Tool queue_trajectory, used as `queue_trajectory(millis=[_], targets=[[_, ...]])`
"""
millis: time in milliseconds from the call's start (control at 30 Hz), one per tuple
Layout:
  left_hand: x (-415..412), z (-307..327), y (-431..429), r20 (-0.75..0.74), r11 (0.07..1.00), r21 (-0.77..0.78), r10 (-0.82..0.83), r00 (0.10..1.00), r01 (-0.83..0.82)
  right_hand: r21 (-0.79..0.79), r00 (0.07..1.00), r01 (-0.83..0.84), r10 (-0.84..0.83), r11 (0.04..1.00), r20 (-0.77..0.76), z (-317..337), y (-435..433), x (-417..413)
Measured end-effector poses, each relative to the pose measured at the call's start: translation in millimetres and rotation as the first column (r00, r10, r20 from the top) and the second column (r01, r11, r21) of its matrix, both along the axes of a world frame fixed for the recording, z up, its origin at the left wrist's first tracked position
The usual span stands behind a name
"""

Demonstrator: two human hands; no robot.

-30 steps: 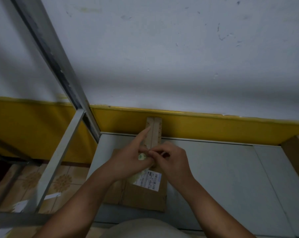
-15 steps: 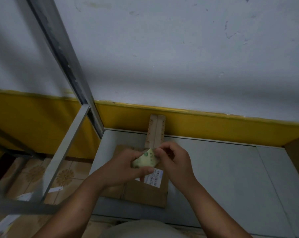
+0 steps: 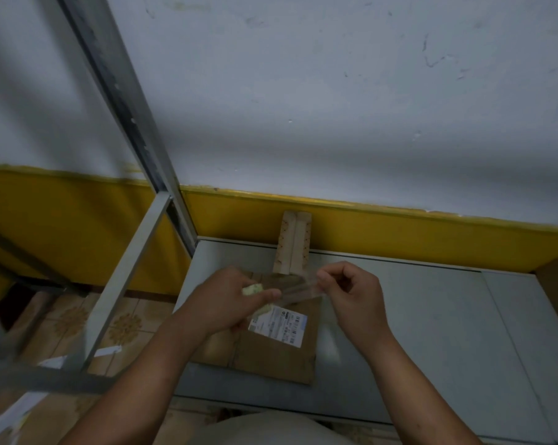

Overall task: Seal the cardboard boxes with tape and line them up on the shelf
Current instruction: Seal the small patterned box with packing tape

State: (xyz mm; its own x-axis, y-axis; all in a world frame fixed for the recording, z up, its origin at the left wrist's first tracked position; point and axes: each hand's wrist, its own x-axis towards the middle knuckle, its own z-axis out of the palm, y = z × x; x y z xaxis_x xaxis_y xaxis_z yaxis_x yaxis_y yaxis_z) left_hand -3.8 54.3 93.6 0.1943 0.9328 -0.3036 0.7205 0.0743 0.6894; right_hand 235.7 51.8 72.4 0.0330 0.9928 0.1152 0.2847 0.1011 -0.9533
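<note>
Tape (image 3: 298, 289) runs left to right at centre frame, just above the box (image 3: 271, 358) on the shelf (image 3: 415, 332), left hand (image 3: 229, 300) gripping the roll (image 3: 253, 289), right hand (image 3: 351, 293) pinching the free end.

Both forearms extended forward. Left hand (image 3: 226, 300) curled, gripping tape roll (image 3: 253, 289); right hand (image 3: 351, 293) pinching tape strip (image 3: 300, 289) between thumb and forefinger.
</note>
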Motion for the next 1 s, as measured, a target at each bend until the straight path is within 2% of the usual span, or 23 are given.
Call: queue_trajectory(millis=[67,100,200,233,300,367,433,467,533,667,767,1000], targets=[[-3,-1,3,-0.054,0.997,0.069,-0.036,0.998,0.039,-0.039,0.997,0.032,-0.035,0.999,-0.066,-6,1,3],[-8,-2,3,0.009,0.995,0.078,-0.065,0.998,0.064,-0.083,0.99,0.049,-0.059,0.995,-0.124,-9,3,6],[-28,-14,8,0.377,0.999,0.039,-0.049,0.925,0.036,-0.23,0.953,0.055,-0.12,0.972,-0.279,-19,9,14],[-32,-20,9,0.445,0.999,0.036,-0.019,0.895,0.004,-0.257,0.943,0.041,-0.122,0.966,-0.309,-22,9,13],[-34,-32,10,0.491,0.998,0.035,0.032,0.871,-0.057,-0.275,0.933,0.018,-0.116,0.961,-0.341,-24,10,11],[-34,-41,15,0.389,0.995,0.068,0.041,0.921,-0.073,-0.273,0.932,0.039,-0.133,0.961,-0.337,-27,13,11],[-37,-48,24,0.056,0.981,0.188,0.03,0.998,-0.04,-0.281,0.931,0.076,-0.169,0.957,-0.324,-32,19,15],[-37,-48,29,-0.085,0.975,0.22,0.052,0.995,-0.032,-0.293,0.931,0.084,-0.18,0.952,-0.316,-36,21,17],[-37,-51,42,-0.208,0.978,0.206,0.077,0.975,-0.033,-0.343,0.928,0.096,-0.208,0.934,-0.308,-45,24,15],[-39,-54,71,-0.21,0.999,0.042,-0.003,0.978,0.012,-0.509,0.913,0.112,-0.291,0.853,-0.286,-65,29,8],[-44,-55,88,-0.149,0.996,-0.081,-0.055,0.987,0.043,-0.546,0.918,0.116,-0.299,0.829,-0.259,-74,36,5],[-52,-57,114,-0.111,0.985,-0.146,-0.112,0.988,0.095,-0.561,0.918,0.123,-0.308,0.819,-0.249,-82,48,2]])
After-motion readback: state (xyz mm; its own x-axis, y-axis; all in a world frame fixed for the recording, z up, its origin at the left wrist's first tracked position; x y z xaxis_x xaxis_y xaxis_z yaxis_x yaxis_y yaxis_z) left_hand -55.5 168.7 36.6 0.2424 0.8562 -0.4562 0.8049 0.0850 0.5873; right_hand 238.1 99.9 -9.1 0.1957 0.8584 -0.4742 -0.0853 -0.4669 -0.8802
